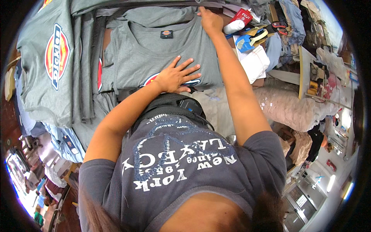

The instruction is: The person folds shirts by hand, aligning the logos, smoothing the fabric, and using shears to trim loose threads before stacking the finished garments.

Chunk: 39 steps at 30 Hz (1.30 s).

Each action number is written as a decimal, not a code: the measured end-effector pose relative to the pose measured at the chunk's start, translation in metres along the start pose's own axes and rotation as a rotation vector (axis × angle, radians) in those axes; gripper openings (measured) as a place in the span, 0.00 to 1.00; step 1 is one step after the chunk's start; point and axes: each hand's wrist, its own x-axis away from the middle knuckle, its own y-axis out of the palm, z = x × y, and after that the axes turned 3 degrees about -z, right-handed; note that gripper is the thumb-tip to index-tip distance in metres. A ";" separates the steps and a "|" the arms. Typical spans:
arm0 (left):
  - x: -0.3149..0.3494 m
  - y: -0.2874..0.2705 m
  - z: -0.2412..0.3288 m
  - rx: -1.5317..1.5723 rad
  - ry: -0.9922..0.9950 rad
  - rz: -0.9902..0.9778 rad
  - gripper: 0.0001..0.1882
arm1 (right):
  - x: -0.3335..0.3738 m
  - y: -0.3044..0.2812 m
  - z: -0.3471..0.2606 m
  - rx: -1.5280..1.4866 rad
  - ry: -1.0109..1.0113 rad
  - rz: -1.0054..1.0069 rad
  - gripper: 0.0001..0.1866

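Note:
A folded grey T-shirt [154, 50] lies in front of me, with its wide neckline and small dark neck label [166, 34] facing up. My left hand [177, 76] rests flat on its lower front with the fingers spread, partly covering a colourful printed logo. At the far right corner of the shirt, by the shoulder, my right hand [211, 21] has its fingers curled and pinched on the grey cloth. Left of the folded shirt hang or lie more grey T-shirts [38, 77], one showing a large red, yellow and blue logo.
Right of my right arm sit a red-and-white packet [242, 17], a blue tape dispenser [244, 43], white papers [254, 63] and scissors with red-and-black handles [280, 28]. A large plastic-wrapped bundle [290, 106] lies to the right. Light blue garments [65, 143] hang at lower left.

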 end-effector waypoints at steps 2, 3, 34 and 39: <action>0.003 -0.001 -0.004 0.058 -0.016 0.022 0.31 | -0.004 0.003 -0.008 -0.061 -0.005 -0.011 0.12; 0.006 -0.002 -0.008 0.127 -0.025 0.037 0.31 | -0.002 0.003 -0.010 -0.108 0.049 -0.090 0.14; 0.148 -0.176 -0.097 0.044 -0.677 0.577 0.09 | 0.052 -0.187 0.001 -0.640 0.012 -0.444 0.17; 0.108 -0.107 -0.201 -0.005 -0.774 0.334 0.13 | 0.001 -0.031 0.023 -0.483 0.035 -0.417 0.17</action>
